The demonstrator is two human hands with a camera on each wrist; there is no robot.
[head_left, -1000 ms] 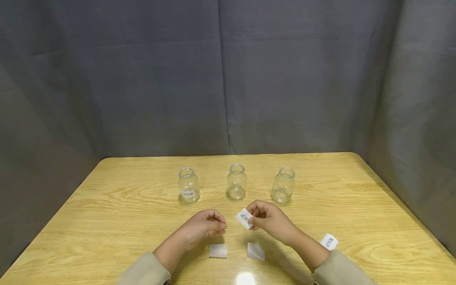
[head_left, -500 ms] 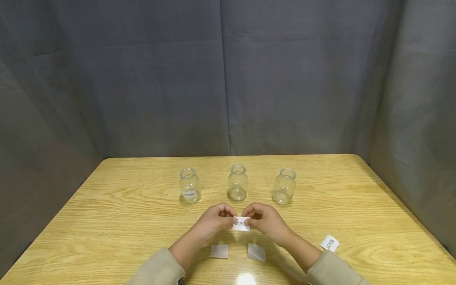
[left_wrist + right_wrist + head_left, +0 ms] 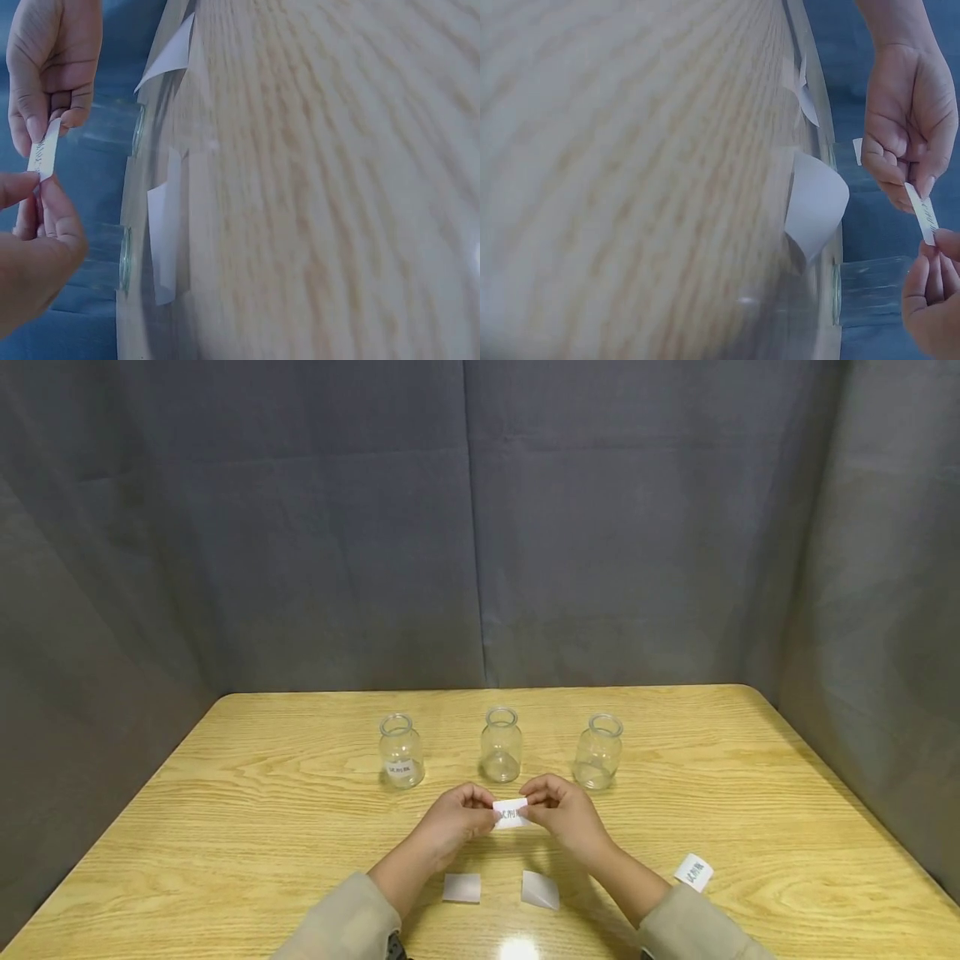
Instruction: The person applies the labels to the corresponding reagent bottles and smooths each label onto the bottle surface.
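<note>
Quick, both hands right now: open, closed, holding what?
Left hand: holding, pinching one end of the printed white label.
Right hand: holding, pinching the other end of that label.

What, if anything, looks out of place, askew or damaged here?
Nothing looks spilled or broken. Mildly odd: the loose printed label beside the right sleeve lies askew, its text slanting, and the blank slip nearer it curls instead of lying flat.
</note>
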